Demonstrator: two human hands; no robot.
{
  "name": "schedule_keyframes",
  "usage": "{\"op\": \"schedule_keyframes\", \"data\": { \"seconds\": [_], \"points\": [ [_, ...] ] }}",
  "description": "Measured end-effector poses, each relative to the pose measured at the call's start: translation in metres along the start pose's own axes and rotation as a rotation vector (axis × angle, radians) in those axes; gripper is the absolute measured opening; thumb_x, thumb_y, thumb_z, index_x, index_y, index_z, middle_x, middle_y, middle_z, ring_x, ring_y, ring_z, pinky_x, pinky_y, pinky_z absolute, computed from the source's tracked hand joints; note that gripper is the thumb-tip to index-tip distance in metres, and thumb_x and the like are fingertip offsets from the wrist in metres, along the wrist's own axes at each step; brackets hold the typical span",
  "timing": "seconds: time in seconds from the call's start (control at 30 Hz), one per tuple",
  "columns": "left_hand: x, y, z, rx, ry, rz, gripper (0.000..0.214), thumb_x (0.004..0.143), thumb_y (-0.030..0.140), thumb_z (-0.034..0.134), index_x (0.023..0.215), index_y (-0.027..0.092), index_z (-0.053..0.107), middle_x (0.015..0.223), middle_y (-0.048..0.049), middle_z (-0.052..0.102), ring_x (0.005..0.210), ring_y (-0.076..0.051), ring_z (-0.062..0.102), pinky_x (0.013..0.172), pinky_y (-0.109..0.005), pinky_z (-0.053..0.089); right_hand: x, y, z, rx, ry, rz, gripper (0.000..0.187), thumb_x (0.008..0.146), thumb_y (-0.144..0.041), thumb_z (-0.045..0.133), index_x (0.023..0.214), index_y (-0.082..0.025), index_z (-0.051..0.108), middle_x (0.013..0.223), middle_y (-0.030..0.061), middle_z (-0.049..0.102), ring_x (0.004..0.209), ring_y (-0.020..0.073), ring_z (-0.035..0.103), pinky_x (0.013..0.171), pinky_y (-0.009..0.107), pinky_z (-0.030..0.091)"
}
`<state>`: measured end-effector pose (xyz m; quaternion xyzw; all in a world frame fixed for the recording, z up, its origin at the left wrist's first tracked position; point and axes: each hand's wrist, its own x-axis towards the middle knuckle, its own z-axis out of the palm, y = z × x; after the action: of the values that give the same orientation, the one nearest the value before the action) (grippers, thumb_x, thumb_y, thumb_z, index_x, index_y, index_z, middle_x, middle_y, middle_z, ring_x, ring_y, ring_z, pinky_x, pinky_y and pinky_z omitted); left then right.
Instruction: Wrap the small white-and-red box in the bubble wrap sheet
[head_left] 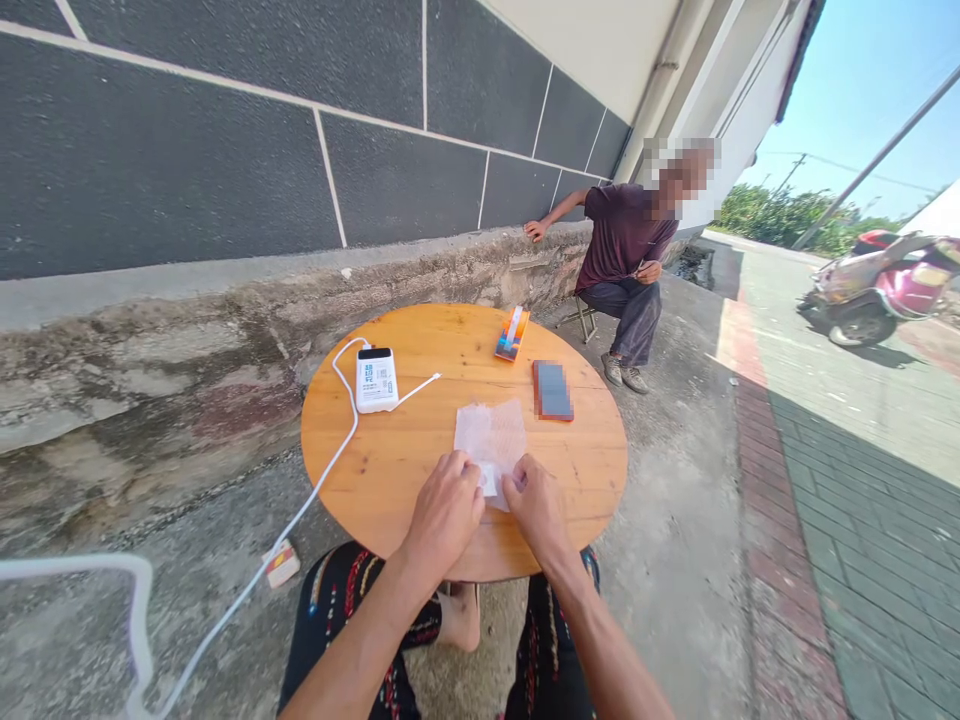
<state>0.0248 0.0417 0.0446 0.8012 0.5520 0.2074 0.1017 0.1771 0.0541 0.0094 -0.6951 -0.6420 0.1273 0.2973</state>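
A thin, translucent white tissue sheet (491,428) lies spread on the round wooden table (420,340) in front of me. At its near edge is a small white square piece (488,479), between my two hands. My left hand (448,500) is closed, its curled fingers at the left side of the square and the sheet's edge. Closed as well, my right hand (538,503) pinches the sheet's lower right edge. The fingertips of both hands are partly hidden by the knuckles.
A white power bank (376,380) with a white cable (330,470) lies at left. An orange-blue box (512,334) and a phone (553,390) are beyond the sheet. A seated person (630,240) is near the wall. A small box (282,564) lies on the ground; a scooter (885,285) stands right.
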Motion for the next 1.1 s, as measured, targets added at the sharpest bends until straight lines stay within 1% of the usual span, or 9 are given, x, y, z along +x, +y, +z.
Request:
{"op": "schedule_keyframes", "data": {
  "seconds": [0.1,0.33,0.5,0.67,0.73,0.8,0.9,0.97,1.1],
  "points": [
    [0.000,0.000,0.000,0.000,0.001,-0.003,0.014,0.082,0.009,0.048,0.087,0.018,0.059,0.101,-0.0059,0.057,0.100,-0.021,0.052,0.089,-0.033,0.045,-0.002,-0.009,-0.001,-0.008,0.012,-0.031,0.011,0.077,-0.024,0.049,0.068,-0.021,0.045,0.059,-0.0022,0.051,0.057,0.0139,0.048,0.054,0.023,0.026],
    [-0.001,-0.003,0.003,-0.017,0.028,0.016,0.012,0.082,0.010,0.051,0.086,0.019,0.058,0.100,-0.0050,0.056,0.099,-0.021,0.052,0.087,-0.034,0.046,0.000,-0.017,-0.003,0.257,0.027,-0.017,0.014,0.078,-0.031,0.051,0.069,-0.020,0.050,0.062,-0.0011,0.056,0.057,0.0144,0.050,0.056,0.025,0.034],
    [0.000,-0.003,0.003,-0.017,0.025,0.013,0.013,0.082,0.009,0.051,0.086,0.018,0.059,0.100,-0.0056,0.056,0.099,-0.021,0.052,0.088,-0.034,0.046,0.001,-0.021,-0.001,0.334,0.002,-0.012,0.015,0.079,-0.031,0.053,0.072,-0.019,0.055,0.064,-0.0001,0.058,0.058,0.0143,0.050,0.057,0.025,0.036],
    [0.000,-0.007,0.003,-0.043,0.029,0.014,0.015,0.085,0.011,0.048,0.089,0.018,0.061,0.100,-0.0060,0.057,0.098,-0.021,0.053,0.086,-0.033,0.047,-0.005,-0.022,0.004,0.381,-0.047,-0.020,0.018,0.082,-0.035,0.055,0.083,-0.018,0.059,0.059,-0.0027,0.055,0.054,0.0135,0.050,0.054,0.024,0.038],
    [0.000,-0.008,0.003,-0.067,0.026,0.019,0.014,0.085,0.011,0.049,0.088,0.017,0.061,0.100,-0.0066,0.057,0.099,-0.021,0.053,0.086,-0.033,0.047,-0.007,-0.021,0.004,0.355,-0.050,-0.059,0.019,0.083,-0.035,0.055,0.089,-0.018,0.060,0.058,-0.0034,0.054,0.053,0.0134,0.051,0.054,0.024,0.038],
    [0.000,-0.009,0.002,-0.088,0.020,0.017,0.014,0.084,0.011,0.050,0.087,0.017,0.062,0.100,-0.0068,0.057,0.099,-0.021,0.053,0.086,-0.033,0.047,-0.010,-0.022,0.003,0.315,-0.042,-0.142,0.020,0.083,-0.032,0.054,0.094,-0.017,0.060,0.064,-0.0015,0.057,0.055,0.0134,0.052,0.056,0.025,0.040],
    [0.000,-0.011,0.002,-0.128,0.012,0.013,0.016,0.084,0.010,0.049,0.089,0.018,0.062,0.100,-0.0063,0.057,0.099,-0.020,0.053,0.086,-0.032,0.047,-0.012,-0.024,-0.001,0.266,-0.049,-0.296,0.021,0.085,-0.027,0.051,0.100,-0.016,0.061,0.086,0.0050,0.062,0.065,0.0141,0.055,0.064,0.027,0.044],
    [0.000,-0.013,0.003,-0.164,0.015,0.022,0.019,0.083,0.009,0.049,0.094,0.018,0.061,0.101,-0.0063,0.057,0.100,-0.020,0.053,0.088,-0.032,0.047,-0.013,-0.026,-0.004,0.249,-0.082,-0.369,0.026,0.087,-0.023,0.048,0.109,-0.016,0.060,0.098,0.0076,0.063,0.072,0.0156,0.057,0.072,0.029,0.046],
    [0.000,-0.015,0.004,-0.223,0.023,0.037,0.022,0.081,0.008,0.051,0.097,0.020,0.061,0.103,-0.0059,0.056,0.103,-0.020,0.053,0.090,-0.033,0.046,-0.015,-0.023,-0.008,0.209,-0.132,-0.403,0.043,0.088,-0.021,0.048,0.130,-0.017,0.048,0.108,0.0100,0.063,0.084,0.0194,0.059,0.082,0.035,0.047]
  ]
}}
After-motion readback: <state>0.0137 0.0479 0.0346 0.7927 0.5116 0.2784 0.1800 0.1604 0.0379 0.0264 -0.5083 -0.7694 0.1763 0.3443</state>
